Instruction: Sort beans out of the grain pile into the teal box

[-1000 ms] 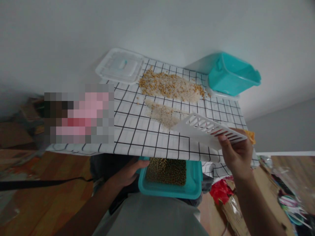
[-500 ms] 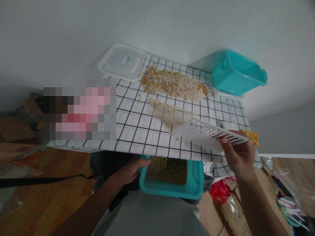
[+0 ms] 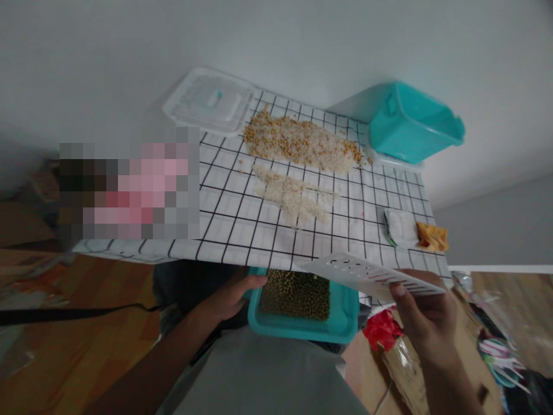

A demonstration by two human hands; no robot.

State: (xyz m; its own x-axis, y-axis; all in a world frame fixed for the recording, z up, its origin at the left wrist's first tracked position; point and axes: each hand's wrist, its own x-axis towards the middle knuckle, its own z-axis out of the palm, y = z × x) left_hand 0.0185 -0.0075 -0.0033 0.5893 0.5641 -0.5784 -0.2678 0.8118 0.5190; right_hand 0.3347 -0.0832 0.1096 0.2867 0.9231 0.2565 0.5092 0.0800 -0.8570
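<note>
My right hand (image 3: 425,314) grips a white slotted plastic panel (image 3: 345,271), thumb on top, over the table's front edge. The panel's left end hangs above a turquoise bin (image 3: 302,331) in my lap. Inside the bin lie small greenish-brown beans (image 3: 296,300). My left hand (image 3: 233,297) is closed on the bin's left rim, with part of its fingers hidden. On the checked tablecloth (image 3: 233,213), a thin patch of rice (image 3: 294,199) lies beyond the panel. Behind it spreads a larger pile of rice mixed with yellow beans (image 3: 298,141).
A second turquoise bin (image 3: 415,124) stands at the back right against the wall. A clear lid (image 3: 211,101) lies at the back left. Near the right edge are a white packet (image 3: 401,227) and a crumpled yellow wrapper (image 3: 432,236). A red bag (image 3: 382,329) lies below.
My right hand has drawn the slotted panel away from the rice patch, back toward me over the table edge and the bin. My left hand stays on the bin's rim.
</note>
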